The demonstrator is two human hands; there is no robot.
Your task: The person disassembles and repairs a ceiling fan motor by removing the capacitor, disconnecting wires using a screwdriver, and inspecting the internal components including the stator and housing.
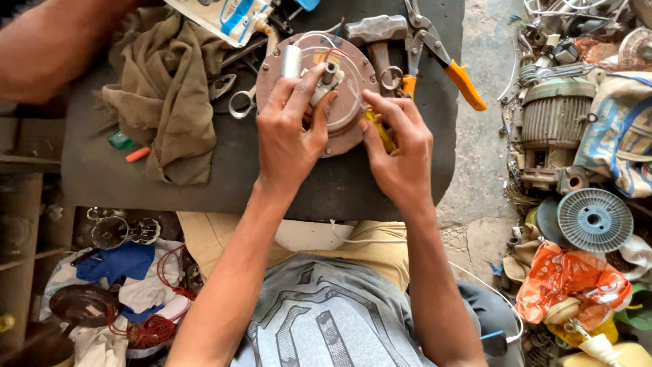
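Note:
A round brown motor housing [353, 81] with bolt holes round its rim lies on a dark work mat [102, 177]. A silver cylinder-shaped capacitor [291, 61] and thin red and white wires sit on top of it. My left hand [288, 132] rests on the housing, and its fingers pinch a small white part by the central shaft [329, 73]. My right hand [401, 146] holds a yellow-handled screwdriver [382, 132] against the housing's right side.
A crumpled khaki rag [163, 95] lies left of the housing. A hammer [375, 30] and orange-handled pliers [448, 64] lie behind it. A grey finned motor [553, 119], a blue spool [594, 219] and bags crowd the floor at right. Another person's arm [47, 41] is top left.

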